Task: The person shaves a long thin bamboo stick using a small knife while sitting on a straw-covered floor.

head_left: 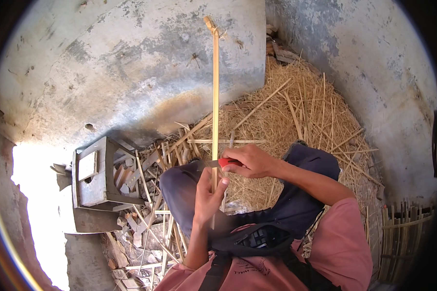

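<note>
A long, pale bamboo strip (216,97) stands upright in front of me, with a rough, splintered knot at its far end. My left hand (209,196) is closed around its lower part, the thumb raised beside it. In my right hand (252,160) is a knife with a red handle (226,162). Its dark blade lies across the strip just above my left fingers and points left. Both hands are close together above my crossed legs. The strip's near end runs down beside my left wrist.
A heap of fine shavings (257,121) with loose sticks (303,111) spreads ahead and right. A worn wooden box (93,186) stands at the left near rubble and scraps. Stained walls (131,58) curve around. Bundled strips (403,230) stand at the right.
</note>
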Available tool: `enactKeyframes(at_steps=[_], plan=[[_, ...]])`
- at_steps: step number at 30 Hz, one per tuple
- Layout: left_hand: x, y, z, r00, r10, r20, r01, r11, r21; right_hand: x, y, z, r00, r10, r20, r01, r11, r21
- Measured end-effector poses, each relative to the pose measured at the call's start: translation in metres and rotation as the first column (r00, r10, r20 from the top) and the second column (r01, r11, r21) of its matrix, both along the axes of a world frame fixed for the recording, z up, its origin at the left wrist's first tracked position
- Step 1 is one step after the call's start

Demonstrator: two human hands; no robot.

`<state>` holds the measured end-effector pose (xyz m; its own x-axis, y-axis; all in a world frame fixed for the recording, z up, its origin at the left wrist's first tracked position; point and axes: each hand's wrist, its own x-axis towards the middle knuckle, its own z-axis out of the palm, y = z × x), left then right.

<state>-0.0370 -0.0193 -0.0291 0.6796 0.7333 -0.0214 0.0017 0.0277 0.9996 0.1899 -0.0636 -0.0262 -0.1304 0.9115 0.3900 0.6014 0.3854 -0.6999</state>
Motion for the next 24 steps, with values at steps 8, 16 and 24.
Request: enactKeyframes(at_steps=[8, 16, 24], plan=[[0.014, 0.002, 0.007, 0.998, 0.05, 0.026, -0.05, 0.999, -0.014, -0.003, -0.002, 0.004, 0.998, 0.066, 0.007, -0.066, 0.998, 0.011], [0.017, 0.004, 0.009, 0.998, 0.061, 0.006, -0.061, 0.998, 0.028, -0.005, -0.002, -0.001, 0.999, 0.033, -0.003, -0.033, 0.999, 0.025], [0.018, 0.003, 0.008, 0.997, 0.081, 0.004, -0.081, 0.993, 0.083, -0.007, -0.002, -0.001, 1.0, 0.002, 0.006, -0.002, 0.999, 0.047]])
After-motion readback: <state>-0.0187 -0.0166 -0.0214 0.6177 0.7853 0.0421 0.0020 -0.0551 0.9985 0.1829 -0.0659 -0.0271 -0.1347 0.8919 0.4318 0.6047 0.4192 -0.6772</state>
